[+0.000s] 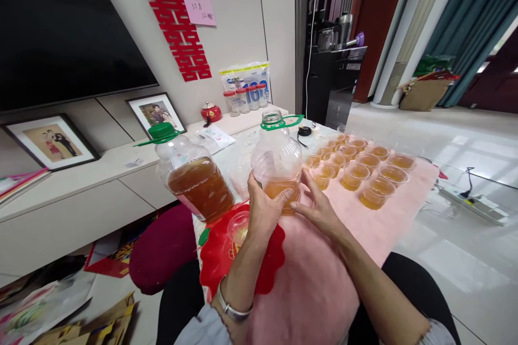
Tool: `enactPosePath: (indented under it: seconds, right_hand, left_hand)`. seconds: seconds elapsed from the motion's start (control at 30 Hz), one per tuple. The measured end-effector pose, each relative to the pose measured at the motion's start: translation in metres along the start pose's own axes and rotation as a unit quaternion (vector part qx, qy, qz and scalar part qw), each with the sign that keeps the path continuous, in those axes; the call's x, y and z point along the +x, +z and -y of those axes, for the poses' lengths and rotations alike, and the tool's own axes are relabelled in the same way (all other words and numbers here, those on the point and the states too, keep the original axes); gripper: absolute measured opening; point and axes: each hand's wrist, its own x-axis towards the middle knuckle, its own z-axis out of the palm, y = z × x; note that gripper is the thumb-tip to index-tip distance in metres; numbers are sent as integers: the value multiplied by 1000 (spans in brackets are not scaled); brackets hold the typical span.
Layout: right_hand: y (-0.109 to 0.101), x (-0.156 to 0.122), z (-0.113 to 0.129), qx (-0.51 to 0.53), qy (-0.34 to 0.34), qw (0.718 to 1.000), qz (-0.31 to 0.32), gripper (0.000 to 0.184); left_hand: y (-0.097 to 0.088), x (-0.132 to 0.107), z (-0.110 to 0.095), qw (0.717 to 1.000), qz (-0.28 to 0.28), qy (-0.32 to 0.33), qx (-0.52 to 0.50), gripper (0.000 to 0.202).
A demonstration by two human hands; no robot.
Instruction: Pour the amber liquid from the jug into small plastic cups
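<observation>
Between my two hands stands a clear plastic jug (276, 159) with its cap off, a green handle ring round its neck and amber liquid in its lower part. My left hand (265, 202) wraps the jug's left side, thumb across the front. On its right side my right hand (319, 202) presses with fingers and thumb. A second, larger-filled jug (198, 183) with a green cap stands to the left. Under my left forearm lies a red scalloped tray (220, 264) holding a clear plastic cup (238, 226). A green cap (204, 236) sits at the tray's left edge.
Several clear cups of amber liquid (377, 192) stand in rows on the pink cloth (388, 226) at right. A black tape measure (304, 131) lies behind. Lidded jars (246, 99) and framed photos (156, 113) line the cabinet. A maroon stool (164, 248) is at left.
</observation>
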Motion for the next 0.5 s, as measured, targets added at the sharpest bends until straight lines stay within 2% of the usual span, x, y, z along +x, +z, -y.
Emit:
enactPosePath:
  seconds: [0.33, 0.5]
  right_hand:
    - [3, 2, -2, 30, -38, 998, -48, 94]
    - [-3, -3, 6, 15, -54, 996, -75, 99]
  left_hand:
    - [3, -6, 0, 1000, 10, -3, -27, 92]
    - [1, -16, -15, 999, 15, 3, -33, 86]
